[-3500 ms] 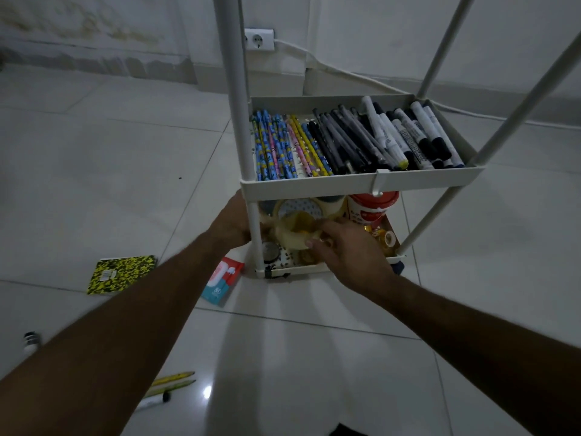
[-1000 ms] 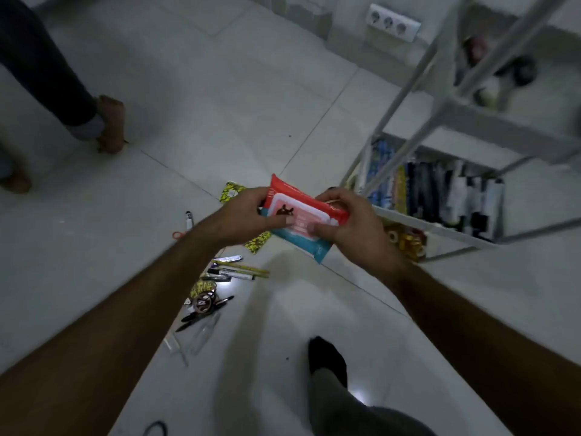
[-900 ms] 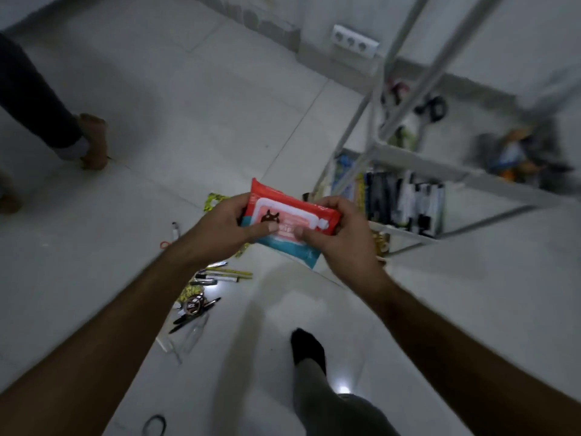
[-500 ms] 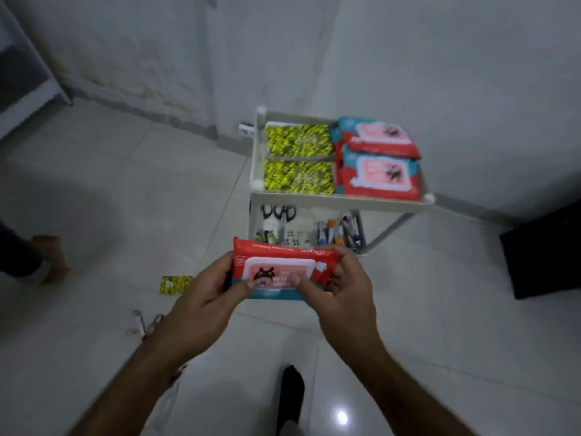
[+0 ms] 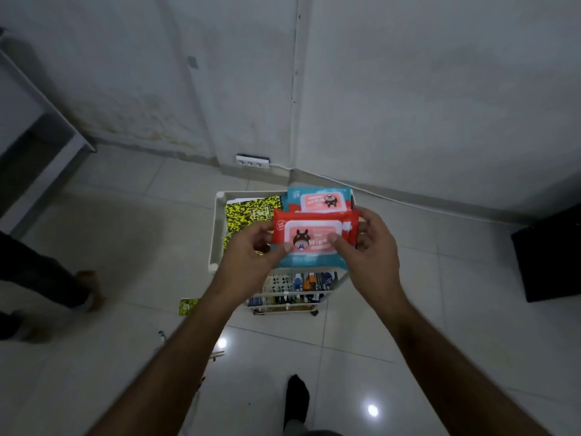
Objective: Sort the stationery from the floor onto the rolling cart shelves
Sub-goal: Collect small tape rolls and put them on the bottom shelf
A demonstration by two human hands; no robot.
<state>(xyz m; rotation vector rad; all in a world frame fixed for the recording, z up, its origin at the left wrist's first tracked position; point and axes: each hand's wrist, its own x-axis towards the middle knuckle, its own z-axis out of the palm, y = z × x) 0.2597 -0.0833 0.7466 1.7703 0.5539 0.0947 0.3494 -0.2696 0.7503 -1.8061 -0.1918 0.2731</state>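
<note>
Red-and-teal wipes pack [image 5: 315, 239] was held by both hands above the top shelf [image 5: 217, 234] of the white rolling cart, label side up, long edge running left to right. Left hand [image 5: 248, 262] gripped the pack's left end: thumb on the pink label, the other fingers [image 5: 262, 229] curled under the edge. Right hand [image 5: 371, 253] gripped the right end the same way, thumb on the label, fingers wrapped round the far corner. Whether the pack touched what lay below it could not be told.

Top shelf contents: beyond the fingers, a second wipes pack [image 5: 320, 199] lay flat at the back right, teal edge showing, partly covered by the held pack. Left of the left fingers, yellow-and-black notebooks [image 5: 248, 212] filled the left half of the shelf; how many could not be told.

Lower shelves [image 5: 295, 297], seen below the wrists: rows of pens and markers, too small and blurred to sort by kind.

Floor: one yellow-and-black notebook [image 5: 188, 306] lay left of the cart, beside the left forearm. A few thin pens [image 5: 217, 354] lay near that forearm, mostly hidden. A dark-socked foot [image 5: 297, 394] stood between the forearms. Another person's leg and foot [image 5: 85, 287] showed at far left. Wall socket strip [image 5: 253, 161] sat behind the cart at the skirting.
</note>
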